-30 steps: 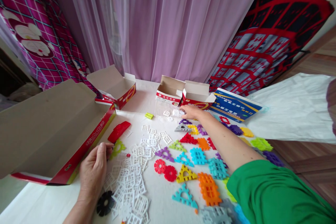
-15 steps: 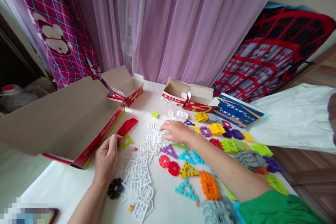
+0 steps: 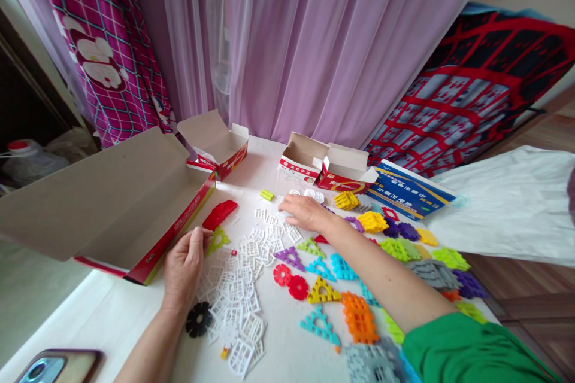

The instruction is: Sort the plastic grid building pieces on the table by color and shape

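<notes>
One left hand (image 3: 183, 266): curled, its grip hidden, beside one lime-green notched plastic piece (image 3: 218, 240). One right hand (image 3: 303, 212): at far end of many white plastic lattice window pieces (image 3: 236, 288) strewn over white-covered table (image 3: 287, 341); grip cannot be told.

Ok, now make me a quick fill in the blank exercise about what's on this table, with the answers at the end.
1. The right hand is at the far end of a spread of small window-shaped pieces coloured ____.
2. The curved piece just beyond the left hand is coloured ____.
3. The petalled disc beside the left forearm is coloured ____.
4. The camera lens in the picture's bottom left corner belongs to a ____.

Missing words: white; red; black; phone.
</notes>
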Demonstrator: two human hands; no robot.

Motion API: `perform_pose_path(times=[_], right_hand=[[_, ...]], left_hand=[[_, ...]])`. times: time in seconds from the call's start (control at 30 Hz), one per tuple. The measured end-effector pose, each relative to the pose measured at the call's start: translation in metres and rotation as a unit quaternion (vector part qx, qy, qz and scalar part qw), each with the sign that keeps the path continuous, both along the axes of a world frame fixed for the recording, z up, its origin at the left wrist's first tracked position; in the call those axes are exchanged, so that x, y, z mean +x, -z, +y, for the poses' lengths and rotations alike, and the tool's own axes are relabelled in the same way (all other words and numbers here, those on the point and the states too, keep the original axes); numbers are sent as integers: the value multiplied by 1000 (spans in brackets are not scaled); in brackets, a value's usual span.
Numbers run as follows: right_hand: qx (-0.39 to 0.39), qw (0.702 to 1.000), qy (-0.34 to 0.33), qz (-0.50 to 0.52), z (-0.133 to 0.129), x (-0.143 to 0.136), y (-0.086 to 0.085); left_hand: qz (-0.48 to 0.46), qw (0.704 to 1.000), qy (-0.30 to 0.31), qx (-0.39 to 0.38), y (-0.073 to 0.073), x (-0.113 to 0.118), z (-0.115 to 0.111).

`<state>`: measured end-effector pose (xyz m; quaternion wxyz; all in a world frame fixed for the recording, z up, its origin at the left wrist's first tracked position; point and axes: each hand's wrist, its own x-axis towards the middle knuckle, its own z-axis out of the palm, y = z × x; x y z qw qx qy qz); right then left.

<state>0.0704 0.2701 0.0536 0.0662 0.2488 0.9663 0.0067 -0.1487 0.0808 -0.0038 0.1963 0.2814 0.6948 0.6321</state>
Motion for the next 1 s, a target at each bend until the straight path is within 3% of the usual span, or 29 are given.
perform_pose_path(times=[0.13,0.3,0.37,0.6,0.73,0.83,1.0], right_hand=[[-24,1000,19,-6,20,9,7],[-16,976,218,-8,3,3,6],[-8,963,267,-29,-7,-6,4],[-35,959,274,-66,-15,-31,-2],[-52,967,249,-11,8,-5,-5],[-2,964,261,41,41,33,-9],[31,961,276,9,88,82,-12]], left_hand=[[-2,1000,0,-4,1,-1,0],[-3,1000,-3,-3,0,0,0],[1,1000,-1,-4,-1,0,0],[7,1000,-2,-12,-2,-1,-1],[3,1000,-8,-17,0,-2,0],[0,1000,-5,-20,1,-2,0],[-7,999,-11,-31,4,-4,-1]])
